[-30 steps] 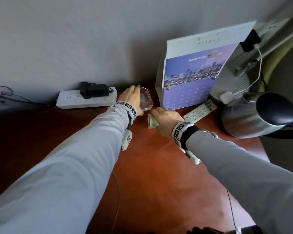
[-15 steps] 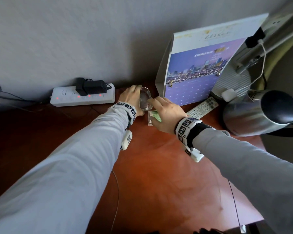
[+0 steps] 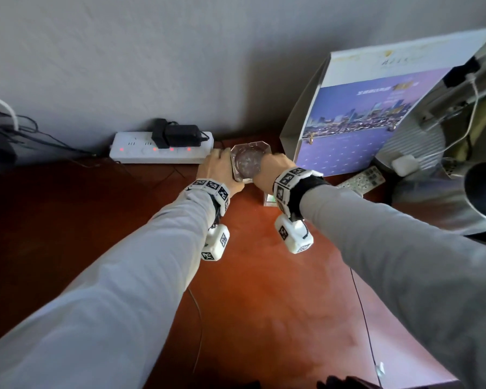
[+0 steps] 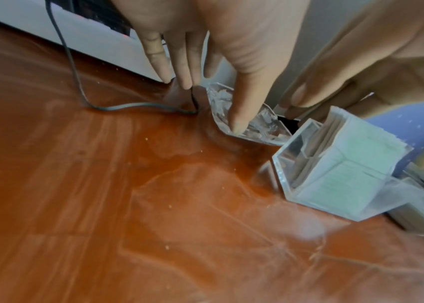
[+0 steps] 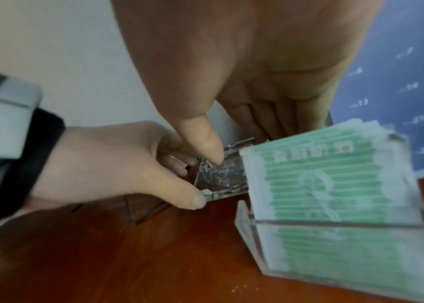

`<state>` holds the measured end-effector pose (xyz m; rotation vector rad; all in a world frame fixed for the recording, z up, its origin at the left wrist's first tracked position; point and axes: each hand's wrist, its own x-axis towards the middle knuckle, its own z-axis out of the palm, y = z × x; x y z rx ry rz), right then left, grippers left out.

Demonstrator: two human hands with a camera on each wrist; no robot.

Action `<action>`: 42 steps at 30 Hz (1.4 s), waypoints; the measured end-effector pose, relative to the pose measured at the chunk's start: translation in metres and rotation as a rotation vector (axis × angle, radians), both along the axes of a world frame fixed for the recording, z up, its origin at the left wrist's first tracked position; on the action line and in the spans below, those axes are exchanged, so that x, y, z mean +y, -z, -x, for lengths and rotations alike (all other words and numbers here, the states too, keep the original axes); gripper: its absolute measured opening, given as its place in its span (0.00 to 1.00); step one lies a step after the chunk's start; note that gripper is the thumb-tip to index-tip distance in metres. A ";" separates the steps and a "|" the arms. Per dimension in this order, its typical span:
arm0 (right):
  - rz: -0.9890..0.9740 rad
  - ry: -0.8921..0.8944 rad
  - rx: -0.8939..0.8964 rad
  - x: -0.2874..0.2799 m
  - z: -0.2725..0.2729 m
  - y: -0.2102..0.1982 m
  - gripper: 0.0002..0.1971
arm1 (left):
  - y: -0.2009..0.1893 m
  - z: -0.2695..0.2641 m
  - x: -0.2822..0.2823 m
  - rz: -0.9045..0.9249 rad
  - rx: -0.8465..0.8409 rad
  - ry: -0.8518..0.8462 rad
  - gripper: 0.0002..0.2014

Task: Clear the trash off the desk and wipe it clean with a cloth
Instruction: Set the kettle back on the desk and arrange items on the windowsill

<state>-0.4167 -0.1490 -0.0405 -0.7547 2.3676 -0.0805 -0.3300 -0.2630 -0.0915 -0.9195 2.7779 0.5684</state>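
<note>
A clear glass ashtray (image 3: 247, 161) is at the back of the red-brown desk (image 3: 264, 304), held between both hands. My left hand (image 3: 219, 171) grips its left edge, thumb on the near side and fingers behind. My right hand (image 3: 272, 169) grips its right edge. In the left wrist view my thumb presses the ashtray (image 4: 252, 125). The right wrist view shows my right thumb on the rim of the ashtray (image 5: 221, 176). A clear acrylic card holder (image 4: 335, 170) with green cards (image 5: 335, 194) stands just right of it. Pale crumbs and smears lie on the desk (image 4: 179, 184).
A white power strip (image 3: 160, 150) with a black adapter lies along the wall at the left. A purple desk calendar (image 3: 376, 113), a remote (image 3: 361, 179), a lamp base (image 3: 413, 147) and a steel kettle (image 3: 446, 197) crowd the right. A thin cable (image 3: 197, 318) crosses the desk.
My right hand left the card holder and moved up left onto the ashtray's right edge. The ashtray turned from standing on edge to facing up between both hands.
</note>
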 end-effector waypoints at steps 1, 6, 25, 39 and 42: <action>-0.017 0.009 -0.022 -0.003 0.000 0.003 0.17 | 0.002 -0.001 0.002 -0.009 -0.010 0.004 0.39; -0.036 -0.022 -0.086 -0.010 0.000 0.016 0.19 | 0.014 0.000 0.008 -0.017 0.011 -0.009 0.39; 0.036 0.116 -0.138 -0.007 0.001 0.003 0.35 | 0.012 0.014 0.008 0.016 0.050 -0.021 0.43; 0.360 0.271 0.156 0.105 -0.004 -0.023 0.19 | -0.025 -0.034 0.058 -0.281 0.046 -0.087 0.25; 0.240 0.423 0.056 0.116 -0.009 -0.005 0.18 | -0.020 -0.039 0.076 -0.396 0.067 -0.139 0.25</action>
